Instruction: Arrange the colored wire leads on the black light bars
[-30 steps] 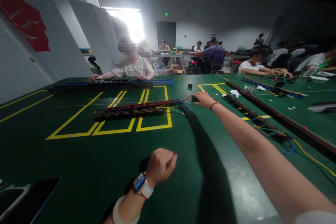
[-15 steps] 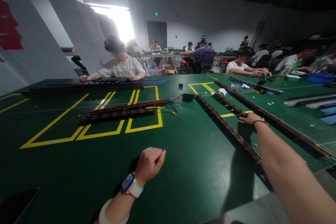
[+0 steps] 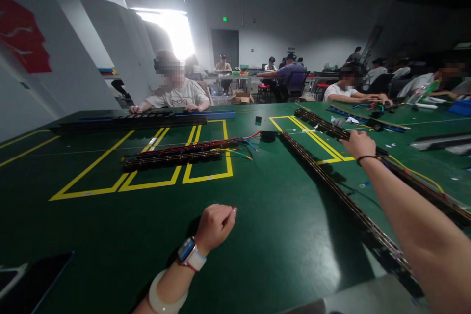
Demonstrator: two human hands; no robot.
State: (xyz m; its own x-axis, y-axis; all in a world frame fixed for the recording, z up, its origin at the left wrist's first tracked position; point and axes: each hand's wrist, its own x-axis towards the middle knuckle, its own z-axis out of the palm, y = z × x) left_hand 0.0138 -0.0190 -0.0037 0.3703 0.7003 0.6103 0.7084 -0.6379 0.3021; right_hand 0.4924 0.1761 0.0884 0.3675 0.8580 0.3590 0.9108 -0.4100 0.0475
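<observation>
My left hand (image 3: 215, 225) rests on the green table (image 3: 265, 225) as a closed fist, with nothing visible in it; a smartwatch and a pale bangle sit on the wrist. My right arm stretches out to the right. My right hand (image 3: 358, 144) is curled over a long dark strip (image 3: 320, 123) that runs diagonally from the far centre towards the right edge, with a yellow wire trailing along it. A second long dark strip (image 3: 331, 186) lies on the table nearer to me, between my two hands.
Two shorter strips with red and coloured wires (image 3: 176, 153) lie inside yellow tape boxes. A small black box (image 3: 269, 134) sits beside them. A person (image 3: 176, 95) sits opposite behind a long black and blue assembly (image 3: 140, 118). Other people work at right. A dark phone (image 3: 33, 279) lies bottom left.
My right hand left the small black box at centre, swung right, and now sits closed on the farther long strip. My left fist stayed put.
</observation>
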